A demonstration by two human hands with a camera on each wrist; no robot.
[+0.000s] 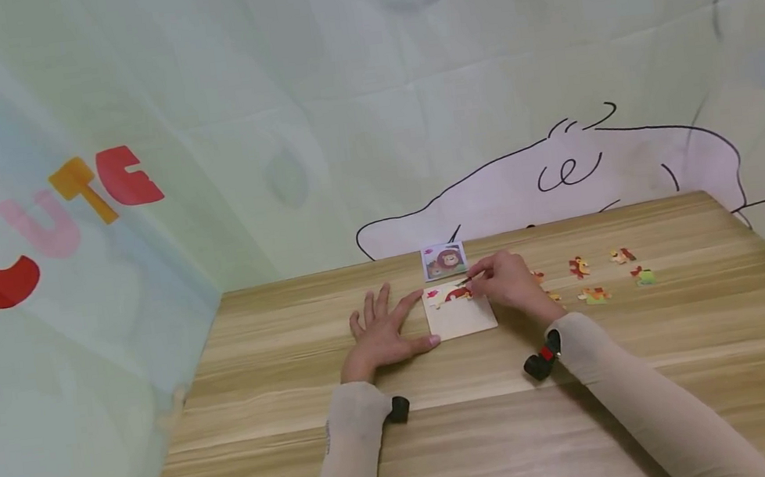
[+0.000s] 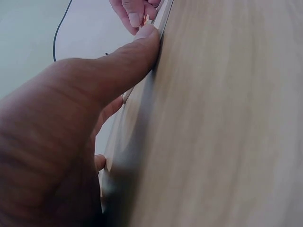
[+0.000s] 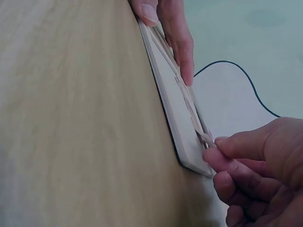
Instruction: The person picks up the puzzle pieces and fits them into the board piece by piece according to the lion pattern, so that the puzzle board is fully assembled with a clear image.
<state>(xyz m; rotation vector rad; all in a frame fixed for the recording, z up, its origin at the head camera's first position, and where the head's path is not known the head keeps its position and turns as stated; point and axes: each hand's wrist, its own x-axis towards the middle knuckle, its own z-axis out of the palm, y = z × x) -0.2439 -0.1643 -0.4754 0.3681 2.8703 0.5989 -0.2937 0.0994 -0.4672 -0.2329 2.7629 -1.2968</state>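
Wooden table (image 1: 288, 406), loose pieces (image 1: 594, 294) beside right hand (image 1: 511, 283) pinching piece (image 1: 458, 293), left hand (image 1: 380, 337) spread against board (image 1: 462, 317)

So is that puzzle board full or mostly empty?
Mostly empty: the puzzle board shows pieces only along its top edge, bare below, and loose pieces lie on the table.

A pale wooden table (image 1: 288, 406) stands against soft green cartoon-printed fabric walls (image 1: 213, 116) lettered "CUTE" (image 1: 40, 222).

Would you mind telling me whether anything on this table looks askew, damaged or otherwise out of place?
Nothing stands out. The puzzle board lies flat, braced by the left hand, while the right hand pinches a piece at its top edge. Loose pieces lie scattered to the right.
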